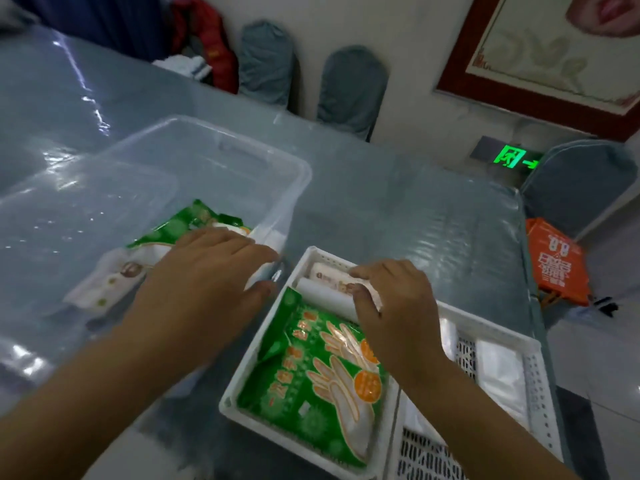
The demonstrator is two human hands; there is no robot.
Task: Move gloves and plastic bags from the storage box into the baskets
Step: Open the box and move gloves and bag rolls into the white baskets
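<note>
Dim, blue-tinted scene. Specular glare streaks the plastic-covered counter (pixel 398 209) at upper left. Wide-angle distortion bends edges. Overall focus soft; green exit sign (pixel 512 157) glows.

A bench (pixel 398 188) covered in glossy blue-grey sheeting is seen under dim light. Beyond the bench, grey-covered chairs (pixel 351 88) are lined against a pale wall (pixel 408 46), where a red-framed picture (pixel 540 53) is hung above a green exit sign (pixel 512 157).

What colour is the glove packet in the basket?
Green, with white hands and orange circles on the glove packet; head view.
</note>
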